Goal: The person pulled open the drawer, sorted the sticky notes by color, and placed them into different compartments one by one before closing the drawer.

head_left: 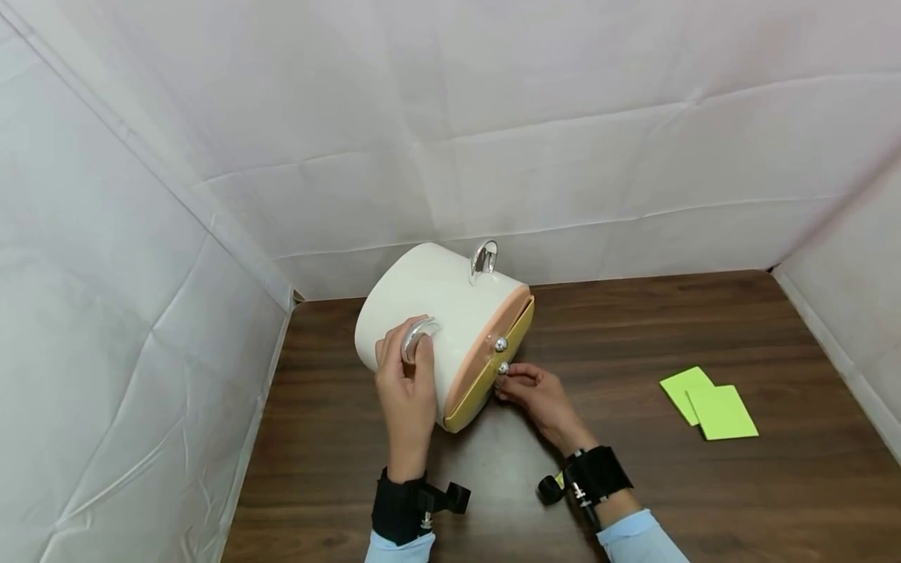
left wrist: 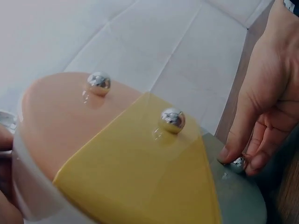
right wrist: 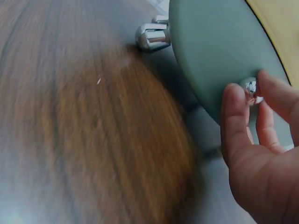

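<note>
A white storage box (head_left: pixel 415 289) with an oval front lies tilted on the table. Pink (left wrist: pixel 51 116), yellow (left wrist: pixel 140 172) and green (right wrist: pixel 210 56) panels make up its front, each with a round silver knob. My left hand (head_left: pixel 408 391) grips the silver ring handle (head_left: pixel 409 338) on the near side of the box. With thumb and fingers, my right hand (head_left: pixel 542 399) pinches the silver knob (right wrist: pixel 251 86) of the green panel. In the head view the green panel is hidden behind the yellow one's edge.
A second silver ring handle (head_left: pixel 475 266) sticks up from the box's far side. Silver feet (right wrist: pixel 154 37) show beside the green panel. Two lime-green sticky notes (head_left: pixel 722 413) overlap on the wooden table (head_left: pixel 598 328) at right. White cloth walls (head_left: pixel 535 164) enclose the back and sides.
</note>
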Demonstrator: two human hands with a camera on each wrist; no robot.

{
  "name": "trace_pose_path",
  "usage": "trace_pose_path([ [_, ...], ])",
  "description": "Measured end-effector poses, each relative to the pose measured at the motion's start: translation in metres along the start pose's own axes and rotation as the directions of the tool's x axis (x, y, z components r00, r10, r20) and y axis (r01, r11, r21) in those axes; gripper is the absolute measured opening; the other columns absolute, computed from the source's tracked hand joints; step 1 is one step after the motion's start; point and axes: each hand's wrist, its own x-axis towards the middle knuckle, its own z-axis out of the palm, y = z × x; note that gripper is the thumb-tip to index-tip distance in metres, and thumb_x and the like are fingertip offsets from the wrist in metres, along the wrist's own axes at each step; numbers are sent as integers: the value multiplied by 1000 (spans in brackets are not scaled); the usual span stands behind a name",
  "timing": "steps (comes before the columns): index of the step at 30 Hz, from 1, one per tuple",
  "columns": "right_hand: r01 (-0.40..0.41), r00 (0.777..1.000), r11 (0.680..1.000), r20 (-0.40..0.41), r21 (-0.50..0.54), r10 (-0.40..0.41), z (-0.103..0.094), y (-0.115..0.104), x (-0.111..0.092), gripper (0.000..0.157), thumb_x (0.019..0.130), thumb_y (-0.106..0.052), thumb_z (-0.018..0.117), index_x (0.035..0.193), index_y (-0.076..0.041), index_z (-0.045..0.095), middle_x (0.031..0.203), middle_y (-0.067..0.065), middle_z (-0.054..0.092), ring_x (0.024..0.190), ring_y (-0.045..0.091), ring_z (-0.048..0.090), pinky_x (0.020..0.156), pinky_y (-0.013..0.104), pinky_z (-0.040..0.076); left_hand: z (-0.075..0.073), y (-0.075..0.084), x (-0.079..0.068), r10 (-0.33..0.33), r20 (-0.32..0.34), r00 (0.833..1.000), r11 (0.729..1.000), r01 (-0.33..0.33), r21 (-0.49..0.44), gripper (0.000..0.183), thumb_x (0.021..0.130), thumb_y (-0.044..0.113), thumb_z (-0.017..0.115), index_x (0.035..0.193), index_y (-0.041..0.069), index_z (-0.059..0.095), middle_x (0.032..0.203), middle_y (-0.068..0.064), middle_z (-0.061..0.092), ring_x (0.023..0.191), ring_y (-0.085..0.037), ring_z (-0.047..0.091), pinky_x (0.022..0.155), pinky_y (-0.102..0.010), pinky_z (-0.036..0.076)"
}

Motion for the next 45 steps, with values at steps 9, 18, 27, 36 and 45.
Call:
trace_pose_path([
  [9, -32, 998, 997, -60, -69, 28, -15, -8, -15, 42, 86, -13, 73, 116, 11, 56, 105, 22, 64, 94, 30, 65, 89, 44, 47, 2, 4, 10, -3, -67, 998, 1000, 1, -23, 23, 92, -3, 60, 113, 1, 68, 106, -9, 64, 95, -26, 51, 81, -32, 47],
  [18, -36, 993, 996, -117, -81, 26, -21, -8, -34, 42, 85, -15, 74, 115, 11, 58, 108, 23, 63, 99, 33, 65, 89, 42, 47, -4, -1, 5, -47, -6, 999, 998, 47, -46, 24, 93, -1, 60, 115, 1, 67, 106, -11, 63, 97, -23, 51, 83, -32, 48],
  [27, -49, 986, 998, -160, -26, 44, -36, -11, -48, 42, 85, -10, 73, 116, 13, 57, 109, 22, 64, 99, 30, 65, 90, 41, 47, -5, -1, 4, -40, 4, 999, 998, 40, -45, 24, 92, -2, 61, 115, 1, 67, 105, -12, 62, 96, -23, 51, 81, -31, 48],
  [36, -46, 981, 999, -192, -11, 44, -43, -14, -57, 42, 88, -6, 70, 119, 16, 52, 110, 19, 62, 99, 23, 65, 91, 40, 46, -5, -1, 4, -41, 6, 999, 999, 41, -27, 24, 93, -1, 60, 115, 2, 67, 104, -10, 62, 93, -22, 50, 79, -29, 48],
  [45, -44, 977, 999, -211, -23, 38, -45, -16, -67, 44, 89, -8, 69, 120, 16, 51, 111, 17, 62, 101, 21, 64, 92, 39, 45, -6, -2, 4, -30, 15, 999, 999, 30, -13, 24, 93, -1, 60, 116, 1, 67, 104, -10, 62, 92, -22, 50, 77, -28, 48],
])
